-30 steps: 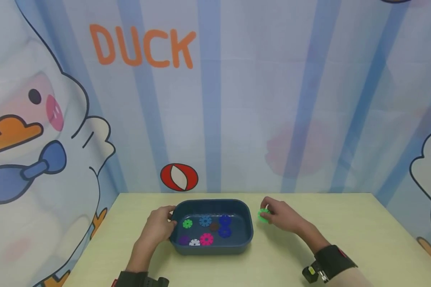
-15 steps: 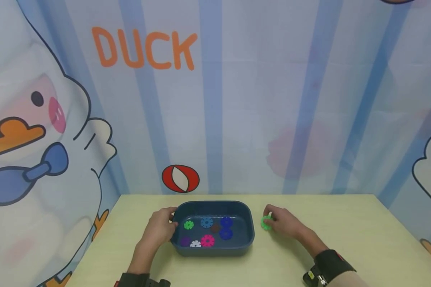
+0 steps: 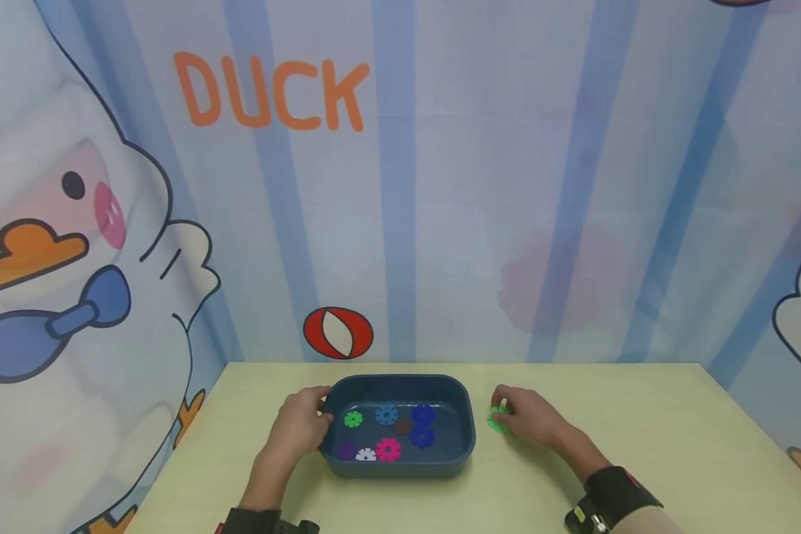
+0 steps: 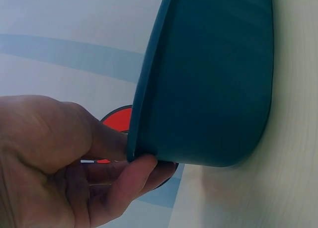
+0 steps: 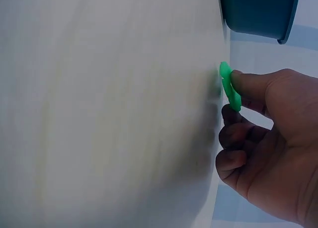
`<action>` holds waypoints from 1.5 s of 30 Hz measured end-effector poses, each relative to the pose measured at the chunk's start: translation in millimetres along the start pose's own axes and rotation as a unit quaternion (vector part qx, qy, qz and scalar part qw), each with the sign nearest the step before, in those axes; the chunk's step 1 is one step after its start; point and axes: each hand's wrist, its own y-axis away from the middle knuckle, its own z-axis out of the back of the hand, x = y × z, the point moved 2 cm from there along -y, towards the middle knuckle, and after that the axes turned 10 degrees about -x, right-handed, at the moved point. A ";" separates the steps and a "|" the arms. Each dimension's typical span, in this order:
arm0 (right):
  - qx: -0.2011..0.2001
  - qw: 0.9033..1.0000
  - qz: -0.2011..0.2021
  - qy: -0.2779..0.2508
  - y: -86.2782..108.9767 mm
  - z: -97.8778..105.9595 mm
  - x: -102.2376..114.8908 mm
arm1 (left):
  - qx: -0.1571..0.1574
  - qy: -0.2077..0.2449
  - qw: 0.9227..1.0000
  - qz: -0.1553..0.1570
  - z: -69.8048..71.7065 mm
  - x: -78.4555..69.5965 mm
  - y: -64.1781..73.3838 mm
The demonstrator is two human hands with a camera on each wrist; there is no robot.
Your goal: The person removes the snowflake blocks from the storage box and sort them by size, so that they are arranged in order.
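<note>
A dark blue plastic bin (image 3: 434,469) sits on the table with several toothed plastic discs lying flat inside. Among them are a green disc (image 3: 353,420), a light blue disc (image 3: 386,414), a pink disc (image 3: 389,449) and a white disc (image 3: 366,455). My left hand (image 3: 299,426) grips the bin's left end, thumb and fingers at the rim, as the left wrist view shows closely. To the right of the bin, my right hand (image 3: 530,417) pinches a bright green disc (image 5: 229,86) between thumb and fingertips, close over the tabletop.
The pale yellow table (image 3: 641,430) ends at the back against a hanging cloth (image 3: 467,185) printed with blue stripes, a duck and lettering. Inside the bin also lie a purple disc (image 3: 346,450), a brown disc (image 3: 403,426) and two dark blue discs (image 3: 422,435).
Over the last second my right hand has come down closer to the tabletop with the green disc. My left hand and the bin have stayed in place.
</note>
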 end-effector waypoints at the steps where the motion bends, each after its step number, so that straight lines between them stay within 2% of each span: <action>1: -0.003 1.000 0.003 0.004 -0.3 0.6 -0.4 | 0.000 -0.001 1.000 -0.001 -0.3 -0.3 0.0; 10: -0.005 0.999 -0.001 0.041 -0.6 5.8 0.3 | 0.001 -0.001 1.000 -0.004 -2.9 -2.2 -0.1; 13: -0.007 0.998 0.015 0.055 -1.9 6.9 5.3 | 0.001 -0.004 1.000 -0.008 -3.2 -2.1 0.4; 18: -0.020 0.996 0.058 0.064 -6.0 9.7 22.7 | -0.003 -0.015 1.000 -0.011 -3.7 -1.1 0.8; 25: -0.028 0.993 0.099 0.060 -9.1 10.4 59.4 | 0.002 -0.028 1.000 -0.004 -5.0 0.5 2.1; 28: -0.037 0.986 0.141 0.082 -13.2 7.3 75.7 | 0.000 -0.025 1.000 -0.007 -3.1 0.3 0.5; 32: -0.056 0.969 0.191 0.146 -20.3 -1.0 94.3 | -0.004 -0.021 1.000 -0.011 1.8 0.2 -2.5; 34: -0.051 0.961 0.205 0.178 -23.2 -6.8 101.9 | -0.005 -0.021 1.000 -0.013 3.7 0.5 -3.9; 40: -0.010 0.944 0.241 0.227 -25.6 -21.8 113.5 | -0.004 -0.018 1.000 -0.018 1.6 -2.5 -5.7; 45: 0.035 0.937 0.255 0.236 -24.5 -36.3 115.9 | 0.000 -0.029 0.999 -0.014 -2.1 -1.2 -1.4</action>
